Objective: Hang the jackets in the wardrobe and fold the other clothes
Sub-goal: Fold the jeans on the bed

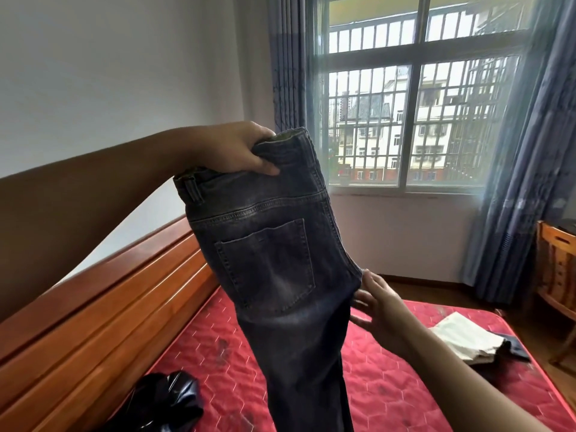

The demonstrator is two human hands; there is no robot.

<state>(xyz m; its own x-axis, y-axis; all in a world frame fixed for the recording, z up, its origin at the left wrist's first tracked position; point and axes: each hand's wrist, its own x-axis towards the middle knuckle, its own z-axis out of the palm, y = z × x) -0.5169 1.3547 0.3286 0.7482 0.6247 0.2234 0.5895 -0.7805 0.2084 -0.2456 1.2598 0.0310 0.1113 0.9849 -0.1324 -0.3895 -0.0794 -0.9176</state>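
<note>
One pair of jeans [274, 275] hangs mid-frame over the bed [383, 400] — we're at the folding step. Our left hand [237, 151] grips the waistband, upper centre; our right hand [377, 304], fingers straight, touches the seat edge. Next, prob.: match legs, lay flat. Hems cut off at bottom; black heap [168, 397] lower left — can't ID.

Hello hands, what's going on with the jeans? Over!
Left hand grips jeans at waistband, held up over mattress. Right hand open, fingers at jeans' side. White cloth lies apart on mattress.
</note>
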